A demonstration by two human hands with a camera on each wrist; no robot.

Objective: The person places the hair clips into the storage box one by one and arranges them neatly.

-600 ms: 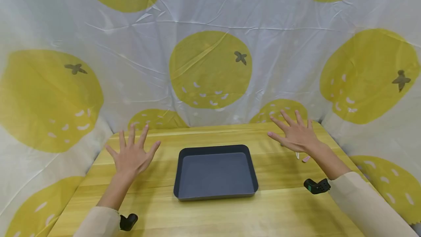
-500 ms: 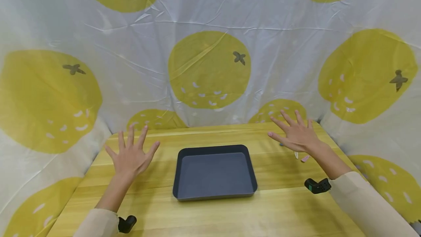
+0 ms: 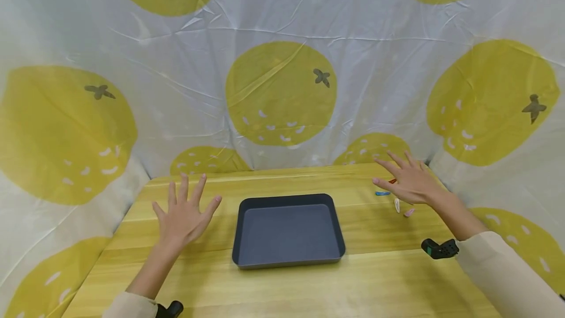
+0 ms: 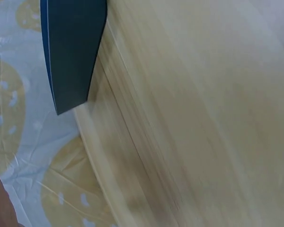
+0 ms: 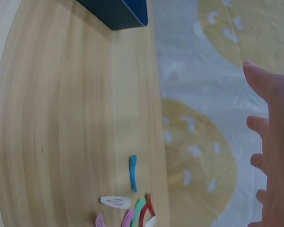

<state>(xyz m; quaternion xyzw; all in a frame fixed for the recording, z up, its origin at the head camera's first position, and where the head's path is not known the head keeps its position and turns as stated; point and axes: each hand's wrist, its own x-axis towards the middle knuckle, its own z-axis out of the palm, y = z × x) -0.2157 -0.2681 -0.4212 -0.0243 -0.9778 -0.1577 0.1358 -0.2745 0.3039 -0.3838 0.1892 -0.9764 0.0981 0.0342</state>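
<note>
My left hand [image 3: 182, 222], fingers spread and holding nothing, hovers above the table left of a dark grey rectangular baking tray [image 3: 289, 234]. On the tray's right, my right hand [image 3: 412, 184] is also spread and bare, over a small group of snap hair clips. A blue hair clip [image 5: 133, 173], a white hair clip [image 5: 115, 202] and a pink hair clip [image 5: 128, 218] show in the right wrist view. Beside them lie a green hair clip [image 5: 138, 211] and a red hair clip [image 5: 149, 206]. The hand partly covers the group in the head view.
The wooden table [image 3: 282, 291] carries the tray at its middle. A white curtain [image 3: 375, 77] with yellow fruit prints encloses the table at the back and both sides. Each wrist wears a black camera mount, such as the right mount [image 3: 440, 249].
My right hand has shifted right and slightly down, uncovering more of the hair clips. My left hand has moved a little right and down. The tray stays put.
</note>
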